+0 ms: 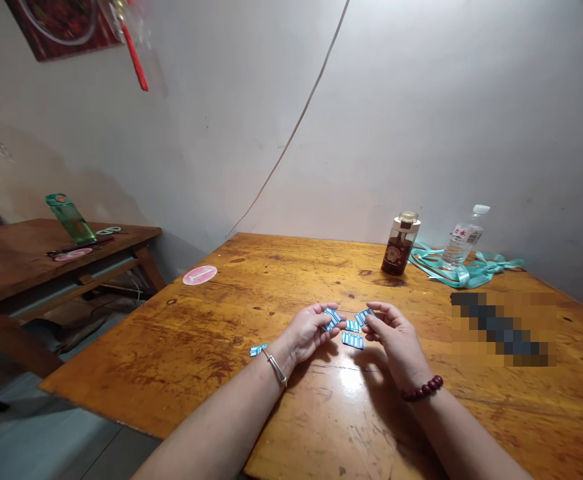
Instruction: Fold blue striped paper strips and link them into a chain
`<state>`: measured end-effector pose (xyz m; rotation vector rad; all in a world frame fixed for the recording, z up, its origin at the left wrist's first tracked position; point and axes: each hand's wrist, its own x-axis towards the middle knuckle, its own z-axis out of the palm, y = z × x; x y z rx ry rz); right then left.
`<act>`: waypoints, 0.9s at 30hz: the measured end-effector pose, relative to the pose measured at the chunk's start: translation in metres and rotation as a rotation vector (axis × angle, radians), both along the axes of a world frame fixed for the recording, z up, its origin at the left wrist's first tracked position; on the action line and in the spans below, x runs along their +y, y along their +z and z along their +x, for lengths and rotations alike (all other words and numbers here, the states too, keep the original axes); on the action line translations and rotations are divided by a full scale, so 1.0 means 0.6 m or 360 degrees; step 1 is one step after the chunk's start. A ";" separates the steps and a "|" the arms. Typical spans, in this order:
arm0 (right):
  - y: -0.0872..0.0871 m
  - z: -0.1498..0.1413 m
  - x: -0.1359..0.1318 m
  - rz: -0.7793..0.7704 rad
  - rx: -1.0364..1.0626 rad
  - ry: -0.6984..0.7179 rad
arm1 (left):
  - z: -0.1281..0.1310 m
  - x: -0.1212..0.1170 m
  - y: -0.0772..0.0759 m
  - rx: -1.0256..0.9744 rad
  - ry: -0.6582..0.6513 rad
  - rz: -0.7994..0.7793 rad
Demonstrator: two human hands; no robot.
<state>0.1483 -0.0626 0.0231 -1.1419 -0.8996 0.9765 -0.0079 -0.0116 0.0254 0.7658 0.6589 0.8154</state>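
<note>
Pale wall (196,147) behind, worn wooden counter (211,320) below. In left hand (305,332), pinched under thumb: patterned blue-and-white stack (331,319), count unclear. In right hand (394,333), pinched between thumb and fingers: single-looking piece (363,317). Between hands, on counter: upper piece (352,327), lower piece (352,341). Beside bracelet (274,368): outlying piece (257,351). Probably best: grip edges lightly, keep faces visible, lift wrists clear of loose ones.

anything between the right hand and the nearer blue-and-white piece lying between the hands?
Nothing visible stands between the right hand and the nearer piece. That hand's grip already has another blue-and-white piece in it, though.
</note>
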 end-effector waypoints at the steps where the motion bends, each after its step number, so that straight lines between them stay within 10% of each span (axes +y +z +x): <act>1: 0.001 0.004 0.001 -0.0003 -0.0002 -0.0028 | -0.001 0.002 0.000 0.0002 0.0037 -0.0003; 27: 0.003 -0.004 0.000 -0.0103 0.0164 0.0137 | 0.002 0.003 -0.006 -0.0050 -0.0099 -0.0130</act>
